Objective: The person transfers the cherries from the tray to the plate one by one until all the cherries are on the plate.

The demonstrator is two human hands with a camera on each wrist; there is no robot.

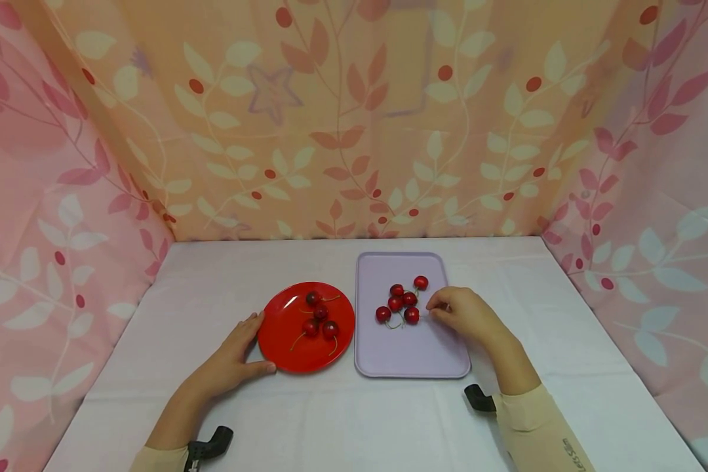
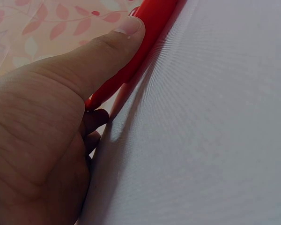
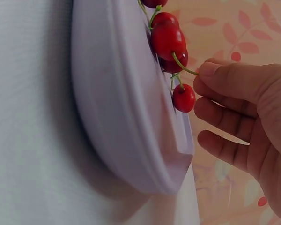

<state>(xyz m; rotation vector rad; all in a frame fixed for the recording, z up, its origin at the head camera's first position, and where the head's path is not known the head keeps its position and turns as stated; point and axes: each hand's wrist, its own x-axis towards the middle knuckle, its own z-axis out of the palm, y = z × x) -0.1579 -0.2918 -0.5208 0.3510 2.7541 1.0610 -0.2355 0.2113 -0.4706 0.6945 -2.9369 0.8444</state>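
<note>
My right hand [image 1: 463, 313] is over the right side of the lilac tray [image 1: 413, 357]. Its thumb and forefinger pinch the thin green stem of a cherry [image 3: 168, 40], as the right wrist view shows. That cherry [image 1: 412, 315] is close to several other cherries [image 1: 395, 303] on the tray. At the left, my left hand [image 1: 236, 354] rests against the red plate [image 1: 283, 354], fingers extended along its left edge and thumb at the near rim. Several dark red cherries [image 1: 330, 329] with stems lie on the plate. In the left wrist view the thumb [image 2: 117, 44] touches the plate's rim.
The plate stands just left of the tray, their rims close together. Both are on a white cloth-covered table [image 1: 330, 419]. Floral curtains [image 1: 354, 131] enclose the back and both sides. A black wrist mount [image 1: 480, 398] sits by the right sleeve, another [image 1: 212, 444] by the left.
</note>
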